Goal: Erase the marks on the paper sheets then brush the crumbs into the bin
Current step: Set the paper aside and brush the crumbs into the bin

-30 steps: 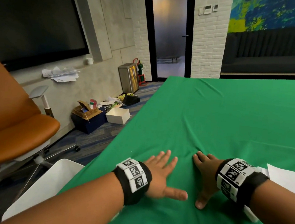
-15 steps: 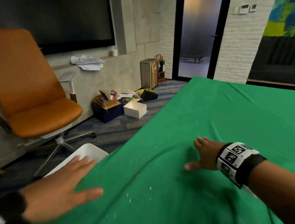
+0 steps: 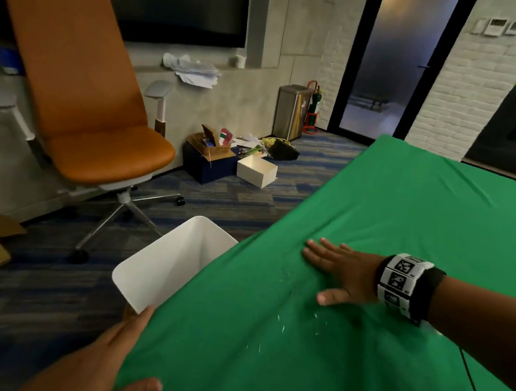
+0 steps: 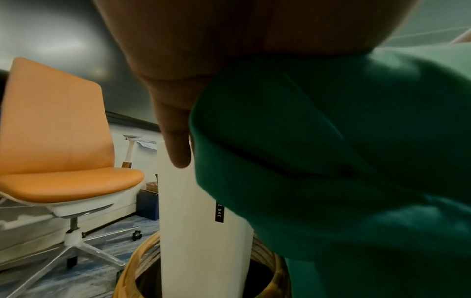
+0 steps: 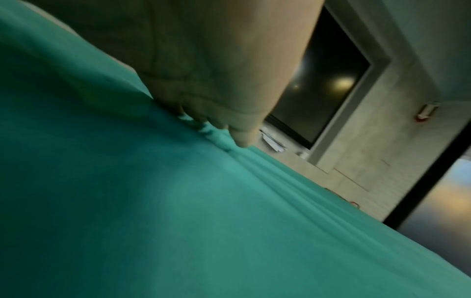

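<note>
A white bin (image 3: 177, 269) stands on the floor against the left edge of the green-clothed table (image 3: 403, 213). My left hand (image 3: 127, 345) reaches its straight fingers to the bin's near corner, thumb lying on the cloth edge. In the left wrist view, a finger (image 4: 178, 153) points down along the bin's wall (image 4: 203, 221) beside the hanging cloth. My right hand (image 3: 328, 271) lies flat on the cloth, fingers spread toward the bin, wrinkling it. White eraser crumbs (image 3: 281, 320) are scattered on the cloth between the right hand and the table edge. No paper sheet shows clearly.
An orange office chair (image 3: 96, 114) stands on the carpet left of the bin. Boxes and clutter (image 3: 228, 162) lie by the wall, with a metal trash can (image 3: 291, 111) near the door. A wicker ring (image 4: 142, 262) surrounds the bin's base.
My view has turned left toward the bin. The left hand left the table top and went down to the bin's near corner. The right hand slid left across the cloth, fingers flattened.
</note>
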Motion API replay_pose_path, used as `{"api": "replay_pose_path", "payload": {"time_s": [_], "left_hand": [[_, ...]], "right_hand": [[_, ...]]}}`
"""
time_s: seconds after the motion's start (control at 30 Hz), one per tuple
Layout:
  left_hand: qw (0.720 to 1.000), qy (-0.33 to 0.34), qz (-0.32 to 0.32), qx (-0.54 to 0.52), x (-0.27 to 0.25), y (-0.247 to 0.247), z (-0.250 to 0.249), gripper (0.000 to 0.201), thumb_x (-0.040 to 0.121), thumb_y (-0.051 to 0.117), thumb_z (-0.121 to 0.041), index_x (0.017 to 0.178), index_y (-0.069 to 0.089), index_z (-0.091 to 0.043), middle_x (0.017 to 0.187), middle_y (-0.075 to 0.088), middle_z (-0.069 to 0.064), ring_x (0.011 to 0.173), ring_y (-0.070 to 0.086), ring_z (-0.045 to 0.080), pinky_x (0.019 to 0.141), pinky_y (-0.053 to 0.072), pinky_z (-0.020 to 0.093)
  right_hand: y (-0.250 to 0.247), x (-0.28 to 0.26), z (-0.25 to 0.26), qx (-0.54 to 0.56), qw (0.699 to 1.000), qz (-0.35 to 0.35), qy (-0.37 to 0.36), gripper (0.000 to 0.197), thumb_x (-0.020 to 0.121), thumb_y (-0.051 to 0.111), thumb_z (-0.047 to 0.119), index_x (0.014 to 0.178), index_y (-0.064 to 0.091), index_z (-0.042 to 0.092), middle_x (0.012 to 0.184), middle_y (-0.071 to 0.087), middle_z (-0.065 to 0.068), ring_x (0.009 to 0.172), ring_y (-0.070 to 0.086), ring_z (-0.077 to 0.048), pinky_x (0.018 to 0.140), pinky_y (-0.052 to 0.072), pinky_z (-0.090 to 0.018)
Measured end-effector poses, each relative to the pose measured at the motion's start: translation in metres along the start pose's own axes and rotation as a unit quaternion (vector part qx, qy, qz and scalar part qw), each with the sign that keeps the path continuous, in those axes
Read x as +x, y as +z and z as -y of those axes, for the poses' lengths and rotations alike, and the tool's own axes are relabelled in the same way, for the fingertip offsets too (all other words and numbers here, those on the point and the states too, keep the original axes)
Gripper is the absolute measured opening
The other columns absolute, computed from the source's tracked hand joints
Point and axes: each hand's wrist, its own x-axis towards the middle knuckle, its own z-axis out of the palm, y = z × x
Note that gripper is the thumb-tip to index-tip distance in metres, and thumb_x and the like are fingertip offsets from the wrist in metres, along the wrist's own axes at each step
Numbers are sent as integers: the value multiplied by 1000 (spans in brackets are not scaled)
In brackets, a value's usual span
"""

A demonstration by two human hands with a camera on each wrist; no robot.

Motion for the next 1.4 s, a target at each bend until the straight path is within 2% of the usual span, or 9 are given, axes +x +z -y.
{"api": "replay_pose_path", "payload": {"time_s": [0.1,0.3,0.53,0.63,0.77,0.87,1.0,1.23,1.4], "left_hand": [[998,32,-40,-20,3,12,3,120,48,26,-112,141,-30,-61,159,-12,-26,151,18,1,119,28,24],[993,27,-98,-65,1,21,5,107,52,20,-110,137,-31,-69,168,-14,-15,149,32,5,117,34,26],[985,19,-112,-132,-5,22,4,99,64,41,-97,136,-22,-71,164,-16,-22,145,23,-8,118,26,20],[965,66,-127,-219,-10,19,1,70,71,55,-80,131,18,-79,143,21,-53,117,28,-38,97,27,-4],[958,78,-145,-236,-11,27,6,56,81,65,-69,124,31,-77,132,32,-54,117,34,-35,86,33,-5],[962,88,-152,-209,-10,31,16,71,74,56,-84,137,27,-70,141,18,-53,127,29,-30,101,30,4],[968,82,-148,-185,-8,28,21,79,75,53,-83,146,20,-68,144,3,-54,132,23,-24,107,26,13],[948,88,-127,-277,-3,30,21,71,70,59,-85,136,35,-72,132,52,-45,118,55,-17,102,46,17],[935,105,-118,-317,-5,27,17,64,82,74,-59,132,38,-77,132,50,-48,120,52,-20,101,44,11]], "right_hand": [[-4,-4,6,16,998,-39,-52,135,58,0,107,162,-17,22,166,-26,1,154,-22,-17,127,-5,-44],[-10,17,-24,64,980,9,186,166,29,-8,113,162,-13,14,170,-16,-6,158,-9,-25,128,9,-52],[-13,10,52,-14,993,-30,-117,125,64,6,104,162,-16,30,167,-26,0,152,-25,-21,124,-7,-45],[-28,25,45,41,996,-74,-32,140,55,-1,108,161,-17,18,167,-24,-2,155,-20,-21,129,3,-48],[-37,43,43,41,993,-25,104,162,35,-9,112,162,-13,11,170,-16,-9,158,-11,-25,128,10,-52],[-24,41,69,29,999,5,37,163,35,-4,113,161,-16,11,169,-21,-8,157,-13,-23,128,7,-53],[-16,16,105,-29,989,-36,-138,137,64,14,105,162,-16,14,167,-24,-3,155,-20,-18,125,-8,-44],[-54,58,107,1,999,-29,14,130,66,14,99,162,-14,15,169,-17,-8,158,-7,-27,127,10,-55],[-38,45,143,-24,989,-30,-143,123,70,22,97,164,-6,24,171,-11,-7,158,-6,-25,126,0,-55]]}}
